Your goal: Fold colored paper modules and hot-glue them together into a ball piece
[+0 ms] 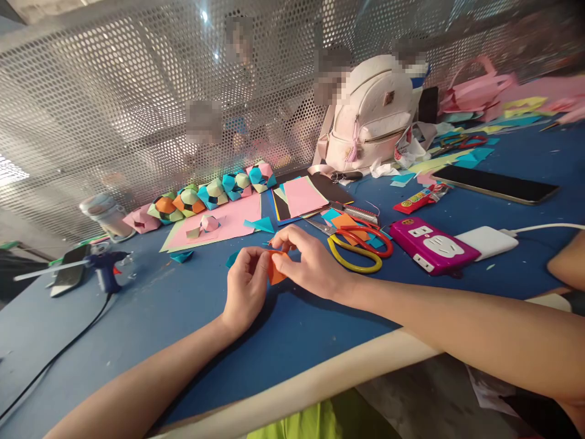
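Note:
A small piece of orange paper (276,271) is pinched between my two hands, just above the blue table. My left hand (245,286) grips its left edge between thumb and curled fingers. On the other side my right hand (311,262) closes on the paper with thumb and index finger. Part of the paper is hidden behind my fingers. Teal folded paper (233,260) lies just behind my left hand. Close to my right hand are scissors with red and yellow handles (361,266) and some orange and blue paper pieces (346,227).
Folded paper balls (188,199) stand in a row along the mesh screen (150,97). A glue gun (106,268) with its cord is at left. Right of the scissors lie a purple power strip (434,247), a phone (496,183) and a backpack (372,116).

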`<act>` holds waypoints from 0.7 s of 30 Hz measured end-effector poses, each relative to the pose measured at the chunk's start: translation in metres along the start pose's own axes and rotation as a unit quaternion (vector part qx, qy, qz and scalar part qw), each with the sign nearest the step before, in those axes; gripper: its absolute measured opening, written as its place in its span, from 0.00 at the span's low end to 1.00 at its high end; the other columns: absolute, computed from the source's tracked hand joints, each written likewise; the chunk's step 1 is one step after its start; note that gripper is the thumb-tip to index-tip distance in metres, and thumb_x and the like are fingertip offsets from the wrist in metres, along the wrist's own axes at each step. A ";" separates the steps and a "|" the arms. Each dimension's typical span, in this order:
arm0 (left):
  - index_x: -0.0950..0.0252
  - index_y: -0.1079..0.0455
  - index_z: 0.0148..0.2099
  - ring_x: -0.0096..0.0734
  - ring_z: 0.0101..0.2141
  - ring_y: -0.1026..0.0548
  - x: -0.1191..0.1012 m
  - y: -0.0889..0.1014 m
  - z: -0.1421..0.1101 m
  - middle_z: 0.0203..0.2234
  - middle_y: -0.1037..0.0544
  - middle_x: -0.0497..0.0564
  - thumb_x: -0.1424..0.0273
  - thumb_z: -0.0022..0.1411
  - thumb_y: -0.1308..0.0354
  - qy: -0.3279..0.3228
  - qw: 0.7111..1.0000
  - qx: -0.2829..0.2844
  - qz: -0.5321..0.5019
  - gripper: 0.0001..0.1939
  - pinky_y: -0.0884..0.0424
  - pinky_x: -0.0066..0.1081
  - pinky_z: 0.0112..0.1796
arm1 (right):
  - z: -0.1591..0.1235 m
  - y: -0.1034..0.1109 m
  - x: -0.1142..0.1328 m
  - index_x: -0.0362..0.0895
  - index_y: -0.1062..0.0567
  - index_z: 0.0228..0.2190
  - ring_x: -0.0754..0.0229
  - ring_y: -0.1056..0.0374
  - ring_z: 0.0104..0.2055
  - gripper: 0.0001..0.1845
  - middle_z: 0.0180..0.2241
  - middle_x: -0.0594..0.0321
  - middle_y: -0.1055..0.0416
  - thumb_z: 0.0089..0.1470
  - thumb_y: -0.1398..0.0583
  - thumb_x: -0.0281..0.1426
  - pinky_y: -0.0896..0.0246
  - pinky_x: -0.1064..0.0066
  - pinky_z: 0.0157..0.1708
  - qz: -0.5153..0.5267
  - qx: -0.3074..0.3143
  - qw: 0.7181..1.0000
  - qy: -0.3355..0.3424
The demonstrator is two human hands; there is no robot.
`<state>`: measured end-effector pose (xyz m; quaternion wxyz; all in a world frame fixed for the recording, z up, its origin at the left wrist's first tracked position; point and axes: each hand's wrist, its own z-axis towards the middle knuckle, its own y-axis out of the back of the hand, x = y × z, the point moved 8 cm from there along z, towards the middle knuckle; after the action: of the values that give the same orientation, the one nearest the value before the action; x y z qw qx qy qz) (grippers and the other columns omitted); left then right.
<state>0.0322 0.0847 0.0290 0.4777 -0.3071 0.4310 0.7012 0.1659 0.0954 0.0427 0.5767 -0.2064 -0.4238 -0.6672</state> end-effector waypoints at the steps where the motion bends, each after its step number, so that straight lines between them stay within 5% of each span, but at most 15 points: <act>1: 0.63 0.34 0.32 0.26 0.25 0.32 0.001 0.001 0.001 0.24 0.28 0.46 0.62 0.61 0.43 0.008 1.000 -0.007 0.001 0.10 0.34 0.26 0.27 | 0.001 0.001 -0.003 0.45 0.33 0.31 0.62 0.34 0.36 0.01 0.33 0.64 0.31 0.53 0.44 0.30 0.39 0.70 0.36 0.034 0.004 0.999 -0.028; 7: 0.63 0.34 0.31 0.25 0.23 0.34 0.006 0.002 0.005 0.23 0.29 0.45 0.60 0.58 0.42 0.038 0.999 -0.015 0.004 0.12 0.37 0.26 0.26 | 0.003 -0.010 -0.020 0.43 0.30 0.27 0.65 0.36 0.29 0.07 0.26 0.67 0.31 0.54 0.44 0.32 0.42 0.73 0.29 0.102 0.068 0.986 -0.117; 21: 0.64 0.30 0.31 0.26 0.25 0.34 0.016 0.003 0.007 0.22 0.29 0.45 0.60 0.59 0.43 0.055 0.998 -0.001 -0.022 0.12 0.36 0.26 0.27 | 0.005 -0.005 -0.018 0.43 0.30 0.22 0.66 0.36 0.25 0.06 0.22 0.68 0.31 0.50 0.41 0.25 0.41 0.74 0.28 0.042 0.033 0.996 -0.067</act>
<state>0.0239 0.0969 0.0197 0.4684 -0.3552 0.4495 0.6726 0.1650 0.1102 0.0302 0.5810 -0.2495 -0.4745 -0.6124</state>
